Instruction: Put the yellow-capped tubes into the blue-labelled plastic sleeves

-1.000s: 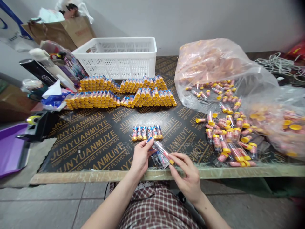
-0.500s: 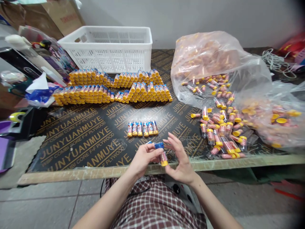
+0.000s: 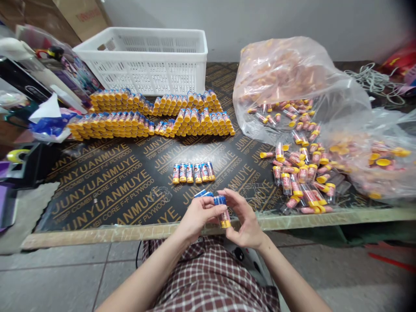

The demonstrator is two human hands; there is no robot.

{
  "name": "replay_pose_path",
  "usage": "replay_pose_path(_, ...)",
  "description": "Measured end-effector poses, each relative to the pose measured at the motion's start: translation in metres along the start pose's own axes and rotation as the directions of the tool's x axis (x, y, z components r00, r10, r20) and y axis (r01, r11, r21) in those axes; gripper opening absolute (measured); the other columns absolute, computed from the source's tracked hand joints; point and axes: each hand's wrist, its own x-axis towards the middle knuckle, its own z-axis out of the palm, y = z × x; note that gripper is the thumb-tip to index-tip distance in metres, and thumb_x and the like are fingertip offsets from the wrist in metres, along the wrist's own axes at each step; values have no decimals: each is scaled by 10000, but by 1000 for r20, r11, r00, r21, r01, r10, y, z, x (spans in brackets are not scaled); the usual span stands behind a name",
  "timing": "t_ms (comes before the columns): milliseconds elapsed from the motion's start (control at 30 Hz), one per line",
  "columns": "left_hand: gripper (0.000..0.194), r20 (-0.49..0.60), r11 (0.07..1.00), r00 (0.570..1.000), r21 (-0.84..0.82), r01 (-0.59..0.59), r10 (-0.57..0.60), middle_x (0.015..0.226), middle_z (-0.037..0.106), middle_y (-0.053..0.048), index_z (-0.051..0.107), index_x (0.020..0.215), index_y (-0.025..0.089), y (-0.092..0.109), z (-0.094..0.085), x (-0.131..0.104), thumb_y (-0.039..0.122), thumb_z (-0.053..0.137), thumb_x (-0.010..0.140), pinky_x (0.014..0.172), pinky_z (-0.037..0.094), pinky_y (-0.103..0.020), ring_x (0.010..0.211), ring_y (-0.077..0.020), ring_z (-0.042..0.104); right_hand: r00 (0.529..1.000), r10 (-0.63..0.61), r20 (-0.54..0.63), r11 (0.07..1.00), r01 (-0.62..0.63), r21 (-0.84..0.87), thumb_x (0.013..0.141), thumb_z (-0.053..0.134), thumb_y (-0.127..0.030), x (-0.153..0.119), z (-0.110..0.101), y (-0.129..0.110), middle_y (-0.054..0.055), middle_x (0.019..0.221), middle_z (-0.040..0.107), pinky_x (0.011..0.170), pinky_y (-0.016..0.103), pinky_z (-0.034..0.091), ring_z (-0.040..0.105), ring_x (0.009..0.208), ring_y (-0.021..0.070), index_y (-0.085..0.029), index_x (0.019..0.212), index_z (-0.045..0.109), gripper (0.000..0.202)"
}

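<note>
Above the table's front edge, my left hand (image 3: 196,219) pinches a small clear plastic tube (image 3: 223,215) with a yellow cap, pink contents and a blue band at its upper end. My right hand (image 3: 245,221) curls around the same tube, its thumb at the yellow cap and its fingertips by the blue end. Blue-and-white pieces, perhaps labels (image 3: 202,193), show just beyond my left fingers; whether that hand holds them I cannot tell. Farther back, a short row of blue-labelled tubes (image 3: 194,173) lies side by side on the dark plywood table (image 3: 130,190).
Stacked labelled tubes (image 3: 110,125) stand before a white plastic crate (image 3: 146,69). Unlabelled tubes (image 3: 302,173) lie heaped at right, by a clear bag (image 3: 279,73) and another plastic bag (image 3: 383,173). White cable (image 3: 377,82) lies back right; a tissue pack (image 3: 52,123) sits left.
My right fingers have closed in around the tube, which shows more upright and slightly lower. More of the blue-and-white pieces shows beyond my left hand. The view has shifted slightly.
</note>
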Motion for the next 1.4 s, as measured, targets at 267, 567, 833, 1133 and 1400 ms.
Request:
replay_pose_path(267, 322, 7, 999, 1000, -29, -18, 18, 665, 652, -28, 692, 770, 114, 2, 0, -2, 328, 821, 567, 576, 445, -221, 580, -108, 585, 1000, -1, -31, 999, 2, 40, 588, 500, -57, 2, 4, -1, 102, 1373, 438, 1029, 437, 430, 470, 1247, 262, -253, 1407, 260, 875)
replay_pose_path(567, 325, -2, 1000, 1000, -28, -11, 10, 656, 662, -33, 686, 737, 114, 2, 3, -2, 341, 826, 552, 585, 463, -229, 567, -108, 586, 1000, -5, -21, 998, 6, 58, 629, 521, -62, 4, 7, -4, 100, 1383, 436, 1028, 421, 431, 473, 1246, 251, -255, 1419, 234, 862)
replay_pose_path(833, 381, -399, 833, 784, 492, -255, 476, 576, 651, -24, 648, 674, 131, 63, -72, 20, 418, 824, 495, 505, 429, -228, 491, -123, 558, 992, 42, -121, 811, -105, -576, 784, 623, -315, 49, -68, 36, 119, 1455, 322, 1069, 518, 312, 332, 1326, 300, -250, 1425, 263, 738)
replay_pose_path(1133, 320, -439, 559, 693, 827, 61, 573, 434, 582, -40, 652, 529, 180, 81, -132, 49, 482, 758, 543, 551, 378, -280, 513, -202, 560, 994, 107, -17, 259, -45, -965, 772, 401, -18, 102, -159, 107, 136, 925, 682, 934, 558, 273, 509, 1027, 306, -156, 992, 644, 355)
replay_pose_path(1400, 177, -147, 512, 787, 826, -236, 599, 644, 673, -36, 708, 663, 206, 35, -65, 24, 378, 677, 687, 609, 377, -258, 599, -177, 565, 995, -16, -100, 521, -77, -850, 864, 477, -226, 86, -120, 67, 107, 996, 667, 822, 418, 415, 561, 917, 260, -165, 1246, 537, 391)
